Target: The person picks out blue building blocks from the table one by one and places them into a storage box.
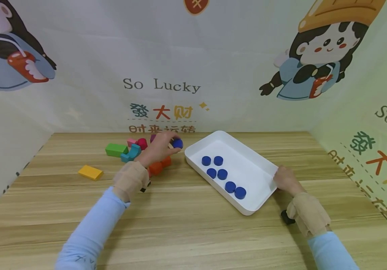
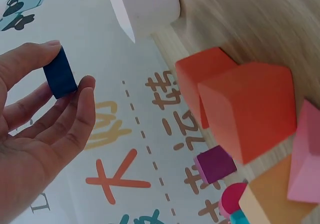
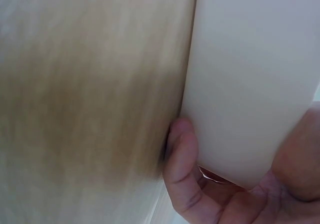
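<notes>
My left hand (image 1: 161, 148) pinches a dark blue round block (image 2: 60, 74) between thumb and fingers, held up off the table just left of the white tray (image 1: 244, 153). In the left wrist view the block's side edge faces the camera. At the tray's right corner, my right hand (image 1: 285, 180) grips the wall, with curled fingers (image 3: 182, 156) low on the outside and the thumb at the rim side. Several blue round blocks (image 1: 230, 186) lie inside the tray along its front-left side.
Loose blocks lie left of the tray: a green block (image 1: 116, 150), a teal arch (image 1: 132, 153), a yellow block (image 1: 90, 172), orange blocks (image 2: 250, 108) and a purple block (image 2: 215, 164). A printed cloth wall (image 1: 234, 75) stands behind the wooden table (image 1: 180, 232).
</notes>
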Motion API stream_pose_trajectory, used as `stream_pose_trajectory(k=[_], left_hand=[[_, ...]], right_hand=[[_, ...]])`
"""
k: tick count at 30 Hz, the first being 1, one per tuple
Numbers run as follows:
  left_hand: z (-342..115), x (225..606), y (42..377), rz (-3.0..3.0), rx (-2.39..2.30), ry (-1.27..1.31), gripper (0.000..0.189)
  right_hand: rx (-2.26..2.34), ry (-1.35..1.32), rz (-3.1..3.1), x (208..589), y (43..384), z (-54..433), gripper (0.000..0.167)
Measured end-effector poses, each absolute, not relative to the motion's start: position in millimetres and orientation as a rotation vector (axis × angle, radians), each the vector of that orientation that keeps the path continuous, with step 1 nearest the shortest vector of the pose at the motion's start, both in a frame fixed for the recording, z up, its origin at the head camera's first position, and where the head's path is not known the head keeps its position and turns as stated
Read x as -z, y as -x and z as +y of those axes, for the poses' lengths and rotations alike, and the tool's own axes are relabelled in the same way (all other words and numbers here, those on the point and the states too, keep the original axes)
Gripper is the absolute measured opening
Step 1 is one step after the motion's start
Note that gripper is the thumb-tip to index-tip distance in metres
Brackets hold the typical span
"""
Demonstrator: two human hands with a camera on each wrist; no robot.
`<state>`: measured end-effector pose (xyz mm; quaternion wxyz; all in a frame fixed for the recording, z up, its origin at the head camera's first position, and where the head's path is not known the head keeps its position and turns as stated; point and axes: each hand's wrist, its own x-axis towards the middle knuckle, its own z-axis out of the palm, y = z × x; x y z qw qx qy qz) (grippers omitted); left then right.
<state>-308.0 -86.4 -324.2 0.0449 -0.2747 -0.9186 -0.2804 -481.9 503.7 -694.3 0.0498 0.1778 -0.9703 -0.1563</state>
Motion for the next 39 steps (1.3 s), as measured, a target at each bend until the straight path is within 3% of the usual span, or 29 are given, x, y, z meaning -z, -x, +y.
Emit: stream_pose_trajectory(k=[17, 39], left_hand=[[-57.0, 332.7, 309.5, -2.784, 0.824, 0.903, 0.035], [-9.7, 339.4, 304.9, -2.878, 0.792, 1.05, 0.033]], right_hand=[[0.374, -0.461, -3.012, 694.8, 476.3, 504.7, 0.018], [0.559, -0.581, -2.953, 694.0, 481.3, 504.9, 0.011]])
